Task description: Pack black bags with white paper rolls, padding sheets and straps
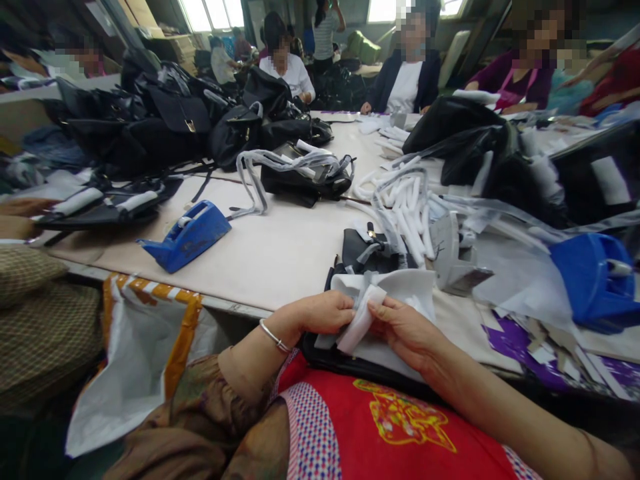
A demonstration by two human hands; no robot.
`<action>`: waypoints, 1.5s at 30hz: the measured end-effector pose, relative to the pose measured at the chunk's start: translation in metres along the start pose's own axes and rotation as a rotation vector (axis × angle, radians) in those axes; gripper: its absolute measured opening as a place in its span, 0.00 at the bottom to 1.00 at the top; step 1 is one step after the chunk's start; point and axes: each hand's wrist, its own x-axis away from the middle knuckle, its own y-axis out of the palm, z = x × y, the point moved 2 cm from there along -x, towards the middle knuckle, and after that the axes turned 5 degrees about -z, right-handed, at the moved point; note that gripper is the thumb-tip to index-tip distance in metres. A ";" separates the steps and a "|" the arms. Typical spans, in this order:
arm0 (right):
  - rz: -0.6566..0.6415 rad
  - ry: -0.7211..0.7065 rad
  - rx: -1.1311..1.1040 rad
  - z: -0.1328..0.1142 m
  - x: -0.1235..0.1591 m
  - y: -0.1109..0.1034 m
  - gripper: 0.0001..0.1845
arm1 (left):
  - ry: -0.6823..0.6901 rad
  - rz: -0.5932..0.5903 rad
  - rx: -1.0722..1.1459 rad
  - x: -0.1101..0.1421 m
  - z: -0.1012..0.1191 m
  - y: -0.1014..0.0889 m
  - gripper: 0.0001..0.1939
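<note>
My left hand (327,312) and my right hand (400,323) are both closed on a strip of white foam wrap (361,328), which stands folded between them. The strip lies over a black handbag (357,248) at the table's near edge, against my red apron (400,413). A white foam sheet (417,285) is spread on the bag behind my fingers. The bag's buckled flap shows just beyond the sheet; most of its body is hidden under the foam and my hands.
A blue tape dispenser (187,237) stands left, a grey one (455,253) and another blue one (595,280) right. White foam tubes (407,207) lie piled beyond my right hand. Black bags (150,127) heap at the far left. A white sack (130,367) hangs below. Several people sit across the table.
</note>
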 end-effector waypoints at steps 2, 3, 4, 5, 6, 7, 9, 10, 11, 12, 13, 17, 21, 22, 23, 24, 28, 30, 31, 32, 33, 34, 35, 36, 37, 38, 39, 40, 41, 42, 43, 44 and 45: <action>0.030 -0.020 -0.039 0.003 -0.001 0.000 0.19 | -0.043 0.007 -0.026 0.000 -0.002 0.005 0.12; 0.044 -0.032 -0.052 0.004 -0.001 0.000 0.18 | -0.064 0.015 -0.043 0.000 -0.003 0.007 0.12; 0.059 -0.046 -0.061 0.004 -0.001 0.001 0.18 | -0.084 0.037 -0.058 0.001 -0.004 0.009 0.12; 0.071 -0.059 -0.069 0.005 -0.001 0.001 0.18 | -0.100 0.060 -0.073 0.001 -0.005 0.011 0.13; 0.082 -0.070 -0.077 0.005 -0.001 0.002 0.18 | -0.110 0.084 -0.089 0.003 -0.006 0.013 0.14; 0.092 -0.078 -0.082 0.005 0.000 0.003 0.18 | -0.116 0.109 -0.101 0.005 -0.006 0.015 0.15; 0.110 -0.091 -0.087 0.004 0.001 0.004 0.20 | -0.098 0.156 -0.138 0.011 -0.004 0.018 0.17; 0.115 -0.097 -0.089 0.003 0.002 0.005 0.20 | -0.076 0.174 -0.170 0.015 -0.002 0.019 0.18; 0.117 -0.101 -0.090 0.003 0.003 0.005 0.21 | -0.049 0.186 -0.211 0.020 0.000 0.021 0.19; 0.116 -0.106 -0.089 0.003 0.003 0.006 0.21 | -0.019 0.189 -0.257 0.025 0.003 0.022 0.21; 0.113 -0.110 -0.086 0.003 0.004 0.006 0.20 | 0.007 0.183 -0.305 0.029 0.005 0.023 0.22; 0.093 -0.118 -0.081 0.002 0.006 0.008 0.19 | 0.003 0.200 -0.411 0.039 0.013 0.028 0.25; 0.081 -0.124 -0.069 0.001 0.008 0.010 0.18 | -0.024 0.274 -0.300 0.034 0.011 0.035 0.24; 0.078 -0.129 -0.066 0.001 0.008 0.010 0.17 | -0.019 0.290 -0.252 0.032 0.009 0.037 0.24; 0.077 -0.135 -0.064 0.001 0.008 0.010 0.17 | -0.012 0.307 -0.203 0.030 0.007 0.038 0.23; 0.078 -0.140 -0.064 0.000 0.009 0.011 0.17 | -0.002 0.319 -0.149 0.028 0.004 0.040 0.23; 0.101 -0.158 -0.050 0.000 0.009 0.011 0.17 | 0.044 0.240 0.151 0.025 -0.004 0.045 0.23; 0.104 -0.162 -0.042 0.000 0.009 0.011 0.18 | 0.052 0.161 0.278 0.025 -0.007 0.046 0.24; 0.104 -0.163 -0.041 0.001 0.009 0.011 0.18 | 0.055 0.133 0.307 0.025 -0.008 0.046 0.24; 0.103 -0.164 -0.042 0.001 0.009 0.010 0.18 | 0.060 0.118 0.316 0.024 -0.008 0.046 0.24; 0.101 -0.163 -0.042 0.002 0.009 0.010 0.18 | 0.069 0.112 0.310 0.024 -0.008 0.046 0.23; 0.102 -0.163 -0.040 0.003 0.009 0.010 0.18 | 0.076 0.115 0.293 0.024 -0.007 0.046 0.23; 0.107 -0.161 -0.033 0.004 0.009 0.010 0.18 | 0.078 0.129 0.272 0.023 -0.006 0.046 0.22; 0.111 -0.157 -0.022 0.005 0.009 0.010 0.18 | 0.074 0.150 0.247 0.023 -0.005 0.047 0.21; 0.115 -0.152 -0.007 0.006 0.008 0.009 0.18 | 0.061 0.176 0.219 0.022 -0.005 0.047 0.21; 0.114 -0.149 0.015 0.006 0.008 0.009 0.19 | 0.041 0.199 0.193 0.022 -0.005 0.048 0.20; 0.106 -0.146 0.048 0.006 0.008 0.008 0.20 | 0.019 0.220 0.176 0.022 -0.005 0.048 0.20; 0.093 -0.143 0.097 0.006 0.009 0.007 0.21 | -0.001 0.233 0.172 0.022 -0.006 0.049 0.20; 0.076 -0.142 0.167 0.004 0.011 0.005 0.22 | -0.016 0.238 0.179 0.022 -0.007 0.049 0.19; 0.072 -0.154 0.260 0.002 0.013 0.002 0.23 | -0.026 0.237 0.191 0.022 -0.008 0.048 0.20; 0.090 -0.191 0.382 -0.002 0.016 -0.001 0.24 | -0.031 0.234 0.202 0.022 -0.009 0.048 0.21; 0.138 -0.271 0.532 -0.007 0.020 -0.005 0.25 | -0.035 0.231 0.210 0.022 -0.010 0.047 0.22; 0.202 -0.394 0.706 -0.014 0.025 -0.008 0.27 | -0.037 0.227 0.213 0.022 -0.011 0.046 0.23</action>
